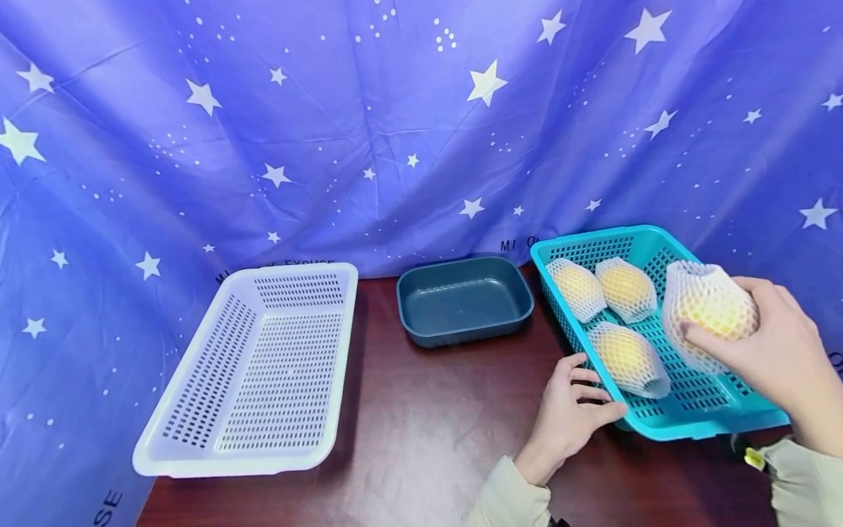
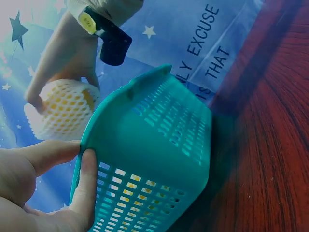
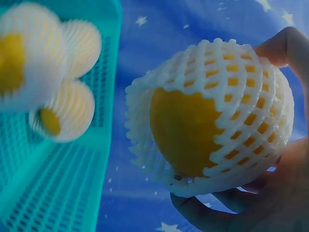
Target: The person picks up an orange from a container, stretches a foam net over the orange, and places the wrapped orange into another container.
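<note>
My right hand [image 1: 777, 337] grips a yellow mango in a white foam net [image 3: 188, 130], fingers and thumb curled round it. It is held above the right side of a teal basket [image 1: 714, 423]. Inside the basket lie three more netted mangoes, among them one near the front [image 1: 628, 359] and one at the back [image 1: 626, 285]. At the basket's near left corner my left hand [image 1: 569, 417] pinches the rim. Up close in the left wrist view, the left thumb and a finger [image 2: 88, 183] lie on either side of that rim.
A white slotted basket [image 1: 342, 351] stands at the left of the dark red wooden table [image 1: 408, 424]. Between the two baskets, towards the back, sits a small dark blue-green tray [image 1: 464, 337]. A blue starry curtain [image 1: 369, 110] hangs behind the table.
</note>
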The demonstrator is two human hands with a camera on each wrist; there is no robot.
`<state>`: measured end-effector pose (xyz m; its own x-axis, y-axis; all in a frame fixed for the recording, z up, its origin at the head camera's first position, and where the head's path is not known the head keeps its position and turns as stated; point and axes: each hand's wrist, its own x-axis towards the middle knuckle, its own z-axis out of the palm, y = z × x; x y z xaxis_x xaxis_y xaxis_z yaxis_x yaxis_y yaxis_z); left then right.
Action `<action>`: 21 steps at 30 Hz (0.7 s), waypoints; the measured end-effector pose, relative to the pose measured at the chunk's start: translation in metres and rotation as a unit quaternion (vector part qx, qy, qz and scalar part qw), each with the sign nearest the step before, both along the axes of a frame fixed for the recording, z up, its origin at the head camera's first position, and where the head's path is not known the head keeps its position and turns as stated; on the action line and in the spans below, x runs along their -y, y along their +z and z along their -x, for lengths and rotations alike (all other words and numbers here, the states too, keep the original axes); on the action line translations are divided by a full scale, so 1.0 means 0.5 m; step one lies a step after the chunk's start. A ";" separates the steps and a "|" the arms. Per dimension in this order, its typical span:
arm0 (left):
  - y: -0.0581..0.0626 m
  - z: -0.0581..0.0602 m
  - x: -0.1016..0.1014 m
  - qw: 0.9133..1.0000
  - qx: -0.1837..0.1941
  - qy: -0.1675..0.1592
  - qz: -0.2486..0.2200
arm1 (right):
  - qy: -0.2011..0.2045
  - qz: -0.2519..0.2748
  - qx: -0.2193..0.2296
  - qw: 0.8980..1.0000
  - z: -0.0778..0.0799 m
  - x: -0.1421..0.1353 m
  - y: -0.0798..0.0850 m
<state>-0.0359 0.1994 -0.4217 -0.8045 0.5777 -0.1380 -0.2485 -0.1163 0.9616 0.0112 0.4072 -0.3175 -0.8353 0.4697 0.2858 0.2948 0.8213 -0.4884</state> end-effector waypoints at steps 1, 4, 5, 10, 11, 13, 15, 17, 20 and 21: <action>0.000 0.001 0.001 1.000 -0.003 0.000 0.001 | 0.003 -0.004 0.006 1.000 0.004 -0.009 0.000; -0.001 0.004 0.003 1.000 -0.004 -0.002 -0.004 | 0.008 -0.019 0.033 0.999 0.017 -0.038 -0.007; -0.002 0.004 0.004 1.000 -0.005 -0.003 -0.006 | 0.012 -0.025 0.042 0.999 0.022 -0.048 -0.011; -0.005 0.006 0.004 1.000 -0.008 -0.006 -0.009 | 0.038 -0.043 0.101 0.993 0.045 -0.086 -0.031; -0.005 0.007 0.004 1.000 -0.007 -0.007 -0.010 | 0.046 -0.042 0.114 0.992 0.049 -0.091 -0.034; -0.006 0.007 0.003 1.000 -0.006 -0.008 -0.013 | 0.056 -0.044 0.139 0.988 0.058 -0.101 -0.040; -0.006 0.007 0.002 1.000 -0.006 -0.009 -0.016 | 0.065 -0.047 0.163 0.983 0.066 -0.110 -0.046; -0.006 0.006 0.001 1.000 -0.010 -0.008 -0.014 | 0.075 -0.048 0.191 0.978 0.074 -0.121 -0.049; -0.006 0.005 0.000 1.000 -0.015 -0.006 -0.011 | 0.086 -0.048 0.229 0.968 0.084 -0.138 -0.055; -0.006 0.004 0.000 1.000 -0.015 -0.005 -0.011 | 0.090 -0.043 0.242 0.965 0.086 -0.143 -0.057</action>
<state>-0.0381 0.1993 -0.4247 -0.8022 0.5884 -0.1013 -0.2206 -0.1345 0.9660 -0.0319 0.4788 -0.3459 -0.9465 0.2968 -0.1270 0.3204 0.9119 -0.2565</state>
